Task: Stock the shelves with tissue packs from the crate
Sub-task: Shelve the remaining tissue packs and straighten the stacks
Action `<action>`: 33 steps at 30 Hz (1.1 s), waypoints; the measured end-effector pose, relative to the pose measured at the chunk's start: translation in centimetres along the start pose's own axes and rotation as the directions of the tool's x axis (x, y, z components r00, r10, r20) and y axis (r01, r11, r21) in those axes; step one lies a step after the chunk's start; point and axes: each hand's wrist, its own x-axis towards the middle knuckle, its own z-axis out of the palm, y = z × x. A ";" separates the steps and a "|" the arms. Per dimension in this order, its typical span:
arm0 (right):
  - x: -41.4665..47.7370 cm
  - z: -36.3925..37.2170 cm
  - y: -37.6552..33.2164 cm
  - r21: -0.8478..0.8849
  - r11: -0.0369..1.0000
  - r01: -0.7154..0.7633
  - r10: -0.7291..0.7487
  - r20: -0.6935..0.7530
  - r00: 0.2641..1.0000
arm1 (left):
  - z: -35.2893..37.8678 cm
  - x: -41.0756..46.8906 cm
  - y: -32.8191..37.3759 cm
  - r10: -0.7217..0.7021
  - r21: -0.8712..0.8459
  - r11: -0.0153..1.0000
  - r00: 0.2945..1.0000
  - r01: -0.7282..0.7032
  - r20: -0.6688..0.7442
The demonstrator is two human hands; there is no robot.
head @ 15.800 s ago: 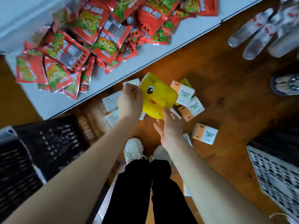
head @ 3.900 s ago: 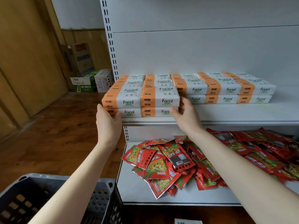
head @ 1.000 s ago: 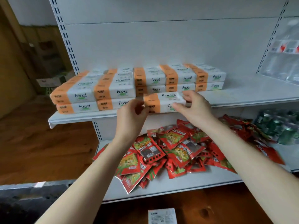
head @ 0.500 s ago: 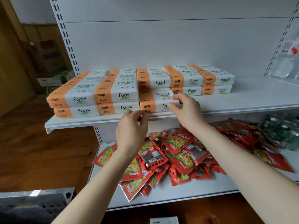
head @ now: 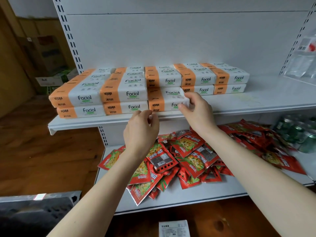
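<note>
Head view, item list. Tissue pack [head: 164,102]: orange and white, lying flat at the front of the upper shelf [head: 256,100], just right of the stacked tissue packs [head: 119,94], which sit two layers high. Right hand [head: 196,108]: grips the pack's right end, fingers over the top, thumb on the front face. Left hand [head: 142,132]: just below the shelf's front edge, fingers loosely curled, holding nothing. Lower shelf [head: 205,194]: heap of red snack packets [head: 179,156], with green cans [head: 301,134] at its right. Crate [head: 34,212]: dark grey, lower left corner.
</note>
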 end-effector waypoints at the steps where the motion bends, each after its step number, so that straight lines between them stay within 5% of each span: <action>1: -0.6 -0.1 0.1 0.030 0.999 0.019 -0.018 -0.040 0.999 | 0.1 -0.4 0.0 0.008 -0.049 0.999 1.000 -0.009 -0.017; 7: -7.3 0.3 2.1 0.169 0.980 0.102 -0.071 -0.181 0.981 | 2.1 -6.1 -0.8 0.048 -0.209 0.977 0.999 -0.041 0.026; 12: -16.3 2.6 7.7 0.192 0.973 -0.128 0.096 0.167 0.981 | 5.7 -13.8 -5.0 -0.105 -0.142 0.978 0.954 0.150 0.282; 15: -21.5 4.0 11.8 0.082 0.934 -0.349 0.297 0.368 0.881 | 7.8 -18.7 -8.7 -0.237 -0.021 0.960 0.851 0.279 0.469; 19: -26.4 5.5 16.0 -0.121 0.839 -0.531 0.511 0.513 0.690 | 9.5 -23.4 -13.1 -0.462 0.283 0.885 0.623 0.369 0.631; 27: -30.9 8.1 17.8 -0.328 0.614 -0.718 0.684 0.674 0.277 | 11.5 -27.8 -16.3 -0.652 0.478 0.725 0.271 0.496 0.708; 30: -31.1 8.2 17.5 -0.321 0.562 -0.762 0.701 0.675 0.233 | 11.5 -27.8 -16.0 -0.656 0.476 0.721 0.274 0.504 0.703; 33: -30.4 7.7 16.9 -0.307 0.529 -0.791 0.720 0.655 0.228 | 11.2 -27.0 -15.4 -0.638 0.463 0.760 0.385 0.456 0.667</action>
